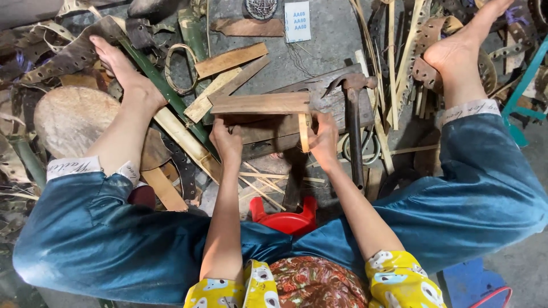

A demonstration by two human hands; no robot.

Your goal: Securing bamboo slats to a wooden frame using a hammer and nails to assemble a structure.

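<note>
At the centre of the frame the left hand [226, 141] closes its fingers around the left end of a flat brown wooden slat [260, 104], gripping it from below and behind so the board stands on edge, level across the middle of the picture. The right hand [324, 140] pinches a thin pale bamboo strip [304, 132] against the slat's right end; the strip bends in a narrow upright loop just beside the board's corner, and the fingers are tight on it. Directly beneath both hands lies a dark, worn wooden block [268, 142] that serves as a work surface on the grey floor [319, 40]. Just right of the right hand a claw hammer [354, 114] rests with its rusty head up at the block's upper edge and its dark handle running down the frame. Under its handle lie scissors [368, 149], partly hidden. Below the hands, between the knees, a red plastic stool [285, 219] shows. Upper left of the slat, several loose wood offcuts [228, 71] lie fanned out, near a green bamboo stalk [165, 94] slanting down the frame. At far left sits a round tree-stump block [71, 120]. The person's bare feet are spread to the upper left and upper right, among perforated leather scraps [68, 54].
</note>
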